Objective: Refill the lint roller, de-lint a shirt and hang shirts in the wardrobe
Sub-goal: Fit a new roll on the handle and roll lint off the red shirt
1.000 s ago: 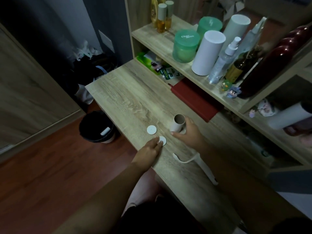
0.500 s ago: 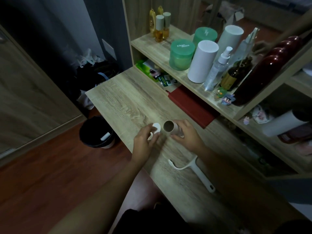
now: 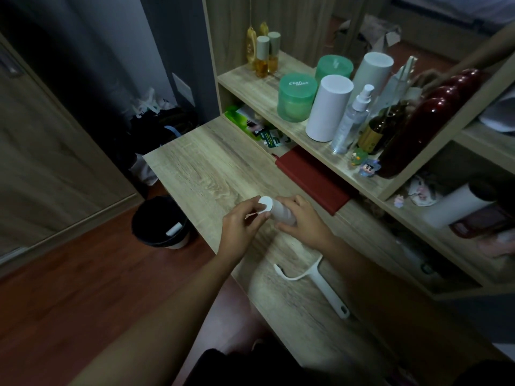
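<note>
A second ago the cardboard tube (image 3: pixel 282 214) stood upright on the desk (image 3: pixel 200 174) with two white discs lying flat to its left. Now it is tipped on its side, just above the wood near the front edge, and one end cap (image 3: pixel 264 203) sits against its open left end. The left hand (image 3: pixel 239 222) pinches that cap between thumb and fingertips, fingers bent round its rim. The right hand (image 3: pixel 305 222) is curled round the tube's right half, steadying it. From here I can't say whether the cap is pushed fully home. A pale sliver shows under the left fingers; it may be the second disc, but I cannot tell. The roller handle (image 3: pixel 317 277) lies bare on the desk, nearer and to the right, so the refill looks only part done: caps first, I'd guess, then the handle.
</note>
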The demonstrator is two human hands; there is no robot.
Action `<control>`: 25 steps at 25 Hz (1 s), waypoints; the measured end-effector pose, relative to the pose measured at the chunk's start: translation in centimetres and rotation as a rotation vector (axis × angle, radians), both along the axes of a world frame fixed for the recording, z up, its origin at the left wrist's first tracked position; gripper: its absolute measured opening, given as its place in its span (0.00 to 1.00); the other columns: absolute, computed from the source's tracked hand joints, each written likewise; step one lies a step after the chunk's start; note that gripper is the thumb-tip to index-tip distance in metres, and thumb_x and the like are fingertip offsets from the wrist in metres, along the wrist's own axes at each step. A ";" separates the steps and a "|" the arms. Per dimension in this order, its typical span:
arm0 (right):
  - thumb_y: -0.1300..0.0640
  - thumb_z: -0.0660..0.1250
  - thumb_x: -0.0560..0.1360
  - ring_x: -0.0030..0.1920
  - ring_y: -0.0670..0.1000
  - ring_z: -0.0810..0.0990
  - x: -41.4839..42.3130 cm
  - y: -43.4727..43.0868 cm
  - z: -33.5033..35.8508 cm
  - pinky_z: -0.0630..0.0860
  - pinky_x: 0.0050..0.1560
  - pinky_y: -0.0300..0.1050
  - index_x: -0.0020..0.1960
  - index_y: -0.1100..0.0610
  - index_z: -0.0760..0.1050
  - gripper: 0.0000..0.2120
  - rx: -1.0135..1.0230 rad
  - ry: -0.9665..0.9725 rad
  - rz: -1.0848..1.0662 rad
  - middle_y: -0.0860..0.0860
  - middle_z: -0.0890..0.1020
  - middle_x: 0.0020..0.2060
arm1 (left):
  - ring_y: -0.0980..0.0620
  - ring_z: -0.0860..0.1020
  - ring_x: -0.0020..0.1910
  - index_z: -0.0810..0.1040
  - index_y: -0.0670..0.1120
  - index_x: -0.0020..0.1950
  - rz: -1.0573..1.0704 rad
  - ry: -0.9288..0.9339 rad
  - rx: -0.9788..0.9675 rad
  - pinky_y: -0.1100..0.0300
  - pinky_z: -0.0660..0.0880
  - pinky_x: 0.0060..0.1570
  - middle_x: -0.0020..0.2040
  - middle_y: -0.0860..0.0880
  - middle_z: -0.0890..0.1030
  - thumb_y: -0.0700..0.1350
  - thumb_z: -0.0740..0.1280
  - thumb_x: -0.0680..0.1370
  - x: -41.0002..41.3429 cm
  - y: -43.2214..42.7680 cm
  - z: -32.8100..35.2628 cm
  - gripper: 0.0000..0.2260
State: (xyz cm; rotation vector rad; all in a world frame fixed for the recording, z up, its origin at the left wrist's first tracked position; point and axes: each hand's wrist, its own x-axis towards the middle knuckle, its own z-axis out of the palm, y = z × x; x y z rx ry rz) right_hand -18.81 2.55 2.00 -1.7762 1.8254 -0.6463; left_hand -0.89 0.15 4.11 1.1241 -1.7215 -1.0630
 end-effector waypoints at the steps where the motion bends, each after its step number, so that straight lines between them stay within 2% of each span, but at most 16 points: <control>1: 0.56 0.72 0.68 0.58 0.53 0.73 0.0 0.0 0.1 0.73 0.57 0.50 0.69 0.53 0.66 0.31 0.002 0.019 0.022 0.54 0.73 0.58 | 0.67 0.79 0.48 0.81 0.42 0.55 0.018 0.010 0.009 0.69 0.76 0.50 0.48 0.65 0.78 0.40 0.72 0.74 0.0 0.0 0.1 0.10; 3: 0.58 0.72 0.67 0.59 0.53 0.74 0.0 0.0 0.1 0.73 0.57 0.49 0.68 0.56 0.65 0.32 0.001 0.022 0.025 0.54 0.75 0.59 | 0.69 0.78 0.48 0.82 0.42 0.55 0.031 0.011 0.020 0.72 0.75 0.50 0.46 0.64 0.79 0.40 0.72 0.74 0.2 -0.1 0.3 0.11; 6: 0.59 0.73 0.66 0.54 0.53 0.76 0.1 0.0 0.2 0.75 0.50 0.48 0.60 0.58 0.68 0.25 -0.014 0.012 -0.001 0.54 0.77 0.54 | 0.73 0.76 0.49 0.83 0.40 0.50 0.025 -0.017 0.010 0.75 0.73 0.49 0.48 0.65 0.78 0.41 0.72 0.74 0.6 -0.3 0.3 0.07; 8: 0.58 0.74 0.66 0.52 0.52 0.77 0.3 -0.2 0.4 0.72 0.47 0.43 0.57 0.58 0.69 0.23 -0.035 0.041 0.022 0.53 0.78 0.52 | 0.71 0.77 0.48 0.82 0.40 0.51 0.037 -0.021 0.024 0.75 0.73 0.48 0.49 0.60 0.80 0.42 0.71 0.74 0.8 -0.4 0.4 0.08; 11: 0.58 0.73 0.67 0.54 0.52 0.76 1.1 -0.6 0.9 0.70 0.48 0.41 0.60 0.58 0.70 0.24 -0.054 0.036 0.055 0.53 0.78 0.54 | 0.66 0.78 0.46 0.80 0.41 0.52 0.052 -0.041 0.073 0.71 0.75 0.46 0.48 0.53 0.81 0.44 0.73 0.74 1.5 -0.9 0.5 0.10; 13: 0.57 0.73 0.67 0.58 0.53 0.76 1.7 -1.0 1.0 0.72 0.54 0.44 0.64 0.57 0.69 0.27 -0.053 0.010 0.071 0.53 0.77 0.58 | 0.65 0.77 0.41 0.77 0.47 0.44 0.064 -0.063 0.083 0.66 0.76 0.44 0.42 0.53 0.80 0.44 0.73 0.73 2.2 -1.4 0.8 0.05; 14: 0.56 0.74 0.67 0.61 0.53 0.74 2.0 -1.1 1.0 0.71 0.57 0.46 0.66 0.57 0.67 0.31 -0.030 -0.020 0.059 0.54 0.76 0.61 | 0.63 0.77 0.39 0.75 0.49 0.41 0.076 -0.079 0.071 0.62 0.76 0.44 0.40 0.54 0.79 0.44 0.73 0.73 2.6 -1.7 1.1 0.07; 17: 0.51 0.76 0.65 0.69 0.53 0.66 2.7 -1.5 0.1 0.64 0.65 0.47 0.73 0.57 0.58 0.43 0.068 -0.071 -0.058 0.55 0.67 0.69 | 0.54 0.77 0.41 0.75 0.45 0.41 0.152 -0.107 0.021 0.55 0.77 0.46 0.40 0.53 0.79 0.44 0.72 0.74 3.8 -2.6 2.2 0.07; 20: 0.50 0.74 0.67 0.67 0.56 0.68 3.9 -2.0 -2.2 0.65 0.65 0.47 0.71 0.60 0.62 0.38 0.137 0.026 -0.055 0.58 0.70 0.66 | 0.59 0.76 0.41 0.77 0.40 0.44 0.229 -0.085 -0.018 0.62 0.76 0.46 0.43 0.52 0.79 0.43 0.72 0.74 5.5 -3.6 4.1 0.07; 25: 0.52 0.70 0.71 0.63 0.59 0.70 7.6 -2.7 -4.7 0.67 0.63 0.50 0.69 0.58 0.66 0.29 0.147 0.081 0.109 0.58 0.73 0.63 | 0.64 0.76 0.42 0.77 0.40 0.44 0.279 -0.032 -0.091 0.73 0.74 0.43 0.43 0.52 0.79 0.41 0.72 0.74 7.8 -4.7 6.5 0.06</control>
